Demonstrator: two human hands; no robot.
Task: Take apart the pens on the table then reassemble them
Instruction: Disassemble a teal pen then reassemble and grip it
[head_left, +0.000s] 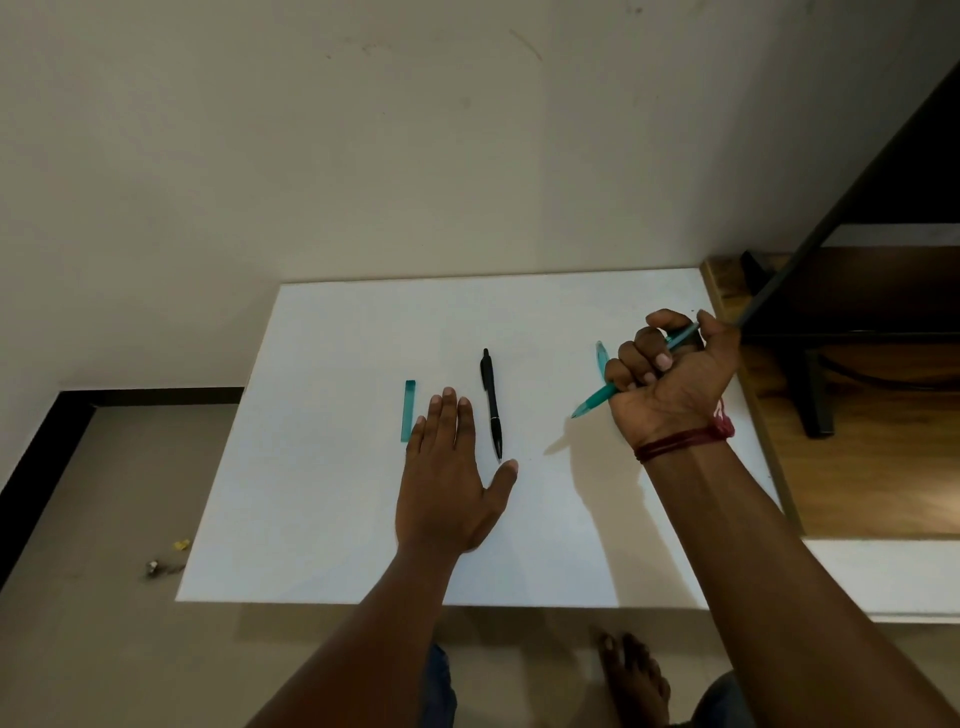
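My right hand (667, 379) grips a teal pen (597, 401) in a fist above the right part of the white table (363, 545), tip pointing down-left. Just behind that hand lies a teal pen piece (601, 354), partly hidden. A black pen (491, 402) lies lengthwise in the middle of the table. My left hand (449, 478) rests flat with straight fingers, just left of the black pen. A teal pen barrel piece (408, 410) lies beside its fingertips on the left.
A wall stands behind the table. To the right is a wooden unit (857, 415) with dark metal legs. Small bits of debris (166, 561) lie on the floor at the left. A bare foot (634, 675) shows below the table's front edge.
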